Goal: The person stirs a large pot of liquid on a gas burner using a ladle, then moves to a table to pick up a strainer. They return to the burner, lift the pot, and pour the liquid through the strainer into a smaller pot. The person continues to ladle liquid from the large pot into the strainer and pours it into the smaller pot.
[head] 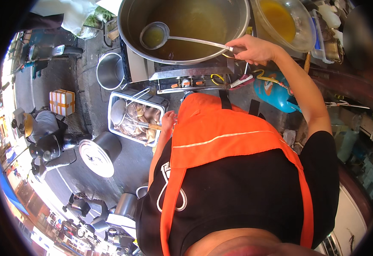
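Observation:
My right hand (253, 49) grips the grey handle end of a long metal ladle (196, 40). The ladle's bowl hangs over a wide metal pot (136, 52) of cloudy yellow-brown broth (192, 19), with yellowish liquid in it. At my left side, by the edge of the orange apron (224, 131), my left hand (168, 121) hangs loosely with no object visible in it. Beside it stands a white-rimmed plastic crate (110, 110) of brownish pieces I cannot identify. Across the crate lie a mesh strainer (118, 112) and a wooden handle (153, 126).
The pot sits on a gas stove (189, 72) with orange valve levers. A blue gas cylinder (271, 96) stands right. A translucent basin (306, 38) holds orange-yellow liquid. At left are an open metal pot (110, 72), a lidded pot (96, 156), a taped foam box (62, 102) and parked scooters (50, 144).

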Demonstrator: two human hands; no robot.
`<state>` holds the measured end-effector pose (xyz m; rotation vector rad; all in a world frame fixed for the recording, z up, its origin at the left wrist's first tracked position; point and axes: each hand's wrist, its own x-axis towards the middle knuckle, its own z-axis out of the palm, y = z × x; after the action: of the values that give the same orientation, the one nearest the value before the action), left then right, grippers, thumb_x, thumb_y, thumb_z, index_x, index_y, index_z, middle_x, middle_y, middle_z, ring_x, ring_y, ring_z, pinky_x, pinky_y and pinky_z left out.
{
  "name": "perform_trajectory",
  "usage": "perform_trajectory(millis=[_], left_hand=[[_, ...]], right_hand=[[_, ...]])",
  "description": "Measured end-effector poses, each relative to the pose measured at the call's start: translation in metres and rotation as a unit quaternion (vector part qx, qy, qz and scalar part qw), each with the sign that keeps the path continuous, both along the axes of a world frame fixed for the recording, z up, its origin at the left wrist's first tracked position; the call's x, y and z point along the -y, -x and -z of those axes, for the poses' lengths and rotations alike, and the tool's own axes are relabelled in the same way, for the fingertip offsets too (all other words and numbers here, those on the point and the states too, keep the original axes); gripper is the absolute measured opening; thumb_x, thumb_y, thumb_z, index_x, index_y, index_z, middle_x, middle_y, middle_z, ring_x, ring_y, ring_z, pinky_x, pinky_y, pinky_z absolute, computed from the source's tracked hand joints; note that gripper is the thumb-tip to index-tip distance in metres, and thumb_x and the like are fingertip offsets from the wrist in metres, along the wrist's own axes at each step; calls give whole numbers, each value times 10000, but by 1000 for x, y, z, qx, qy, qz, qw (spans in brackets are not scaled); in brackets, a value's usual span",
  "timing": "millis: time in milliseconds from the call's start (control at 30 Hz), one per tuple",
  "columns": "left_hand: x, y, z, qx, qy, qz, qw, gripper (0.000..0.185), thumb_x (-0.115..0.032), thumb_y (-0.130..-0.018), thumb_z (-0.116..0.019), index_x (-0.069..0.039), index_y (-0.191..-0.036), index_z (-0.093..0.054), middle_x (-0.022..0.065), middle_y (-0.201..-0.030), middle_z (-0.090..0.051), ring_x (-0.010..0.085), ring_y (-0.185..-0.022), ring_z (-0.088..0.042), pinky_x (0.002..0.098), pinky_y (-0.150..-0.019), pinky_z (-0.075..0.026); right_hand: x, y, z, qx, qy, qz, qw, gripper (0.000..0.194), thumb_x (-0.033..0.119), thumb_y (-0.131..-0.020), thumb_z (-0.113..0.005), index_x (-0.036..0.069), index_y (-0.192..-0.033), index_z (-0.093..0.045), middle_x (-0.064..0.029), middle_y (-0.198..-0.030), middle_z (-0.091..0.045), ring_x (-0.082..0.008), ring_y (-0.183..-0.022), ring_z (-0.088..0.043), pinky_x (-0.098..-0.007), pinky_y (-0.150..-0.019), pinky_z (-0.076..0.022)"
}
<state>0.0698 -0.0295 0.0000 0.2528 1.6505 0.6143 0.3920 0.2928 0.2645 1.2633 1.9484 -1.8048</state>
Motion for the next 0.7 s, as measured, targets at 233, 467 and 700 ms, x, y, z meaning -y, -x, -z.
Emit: perform_trajectory(millis=[233, 467, 700], left_hand=[[-5, -18, -14, -12, -31, 32, 999, 302, -209, -892, -505, -12, -1119, -535, 91, -908, -652, 99, -600, -582, 228, -516, -447], [9, -22, 25, -84, -188, 180, 962, 291, -212, -884, -518, -14, -1092, -564, 93, -890, -660, 106, -585, -595, 232, -497, -468], [-18, -44, 17, 5, -80, 110, 991, 273, -180, -884, -511, -4, -1087, -558, 84, -837, -648, 112, -556, -586, 234, -466, -463]], right_hand=[[62, -49, -63, -83, -72, 138, 984, 488, 88, -804, -529, -15, -1275, -453, -3, -670, -498, -71, -502, -464, -231, -415, -382], [117, -111, -107, -70, -125, 272, 952, 470, 28, -833, -525, -15, -1291, -430, -11, -826, -546, -48, -512, -437, -200, -441, -366], [150, -166, -102, 3, -222, 373, 901, 442, 69, -805, -548, 4, -1236, -478, -45, -726, -541, -126, -552, -507, -275, -513, -424]])
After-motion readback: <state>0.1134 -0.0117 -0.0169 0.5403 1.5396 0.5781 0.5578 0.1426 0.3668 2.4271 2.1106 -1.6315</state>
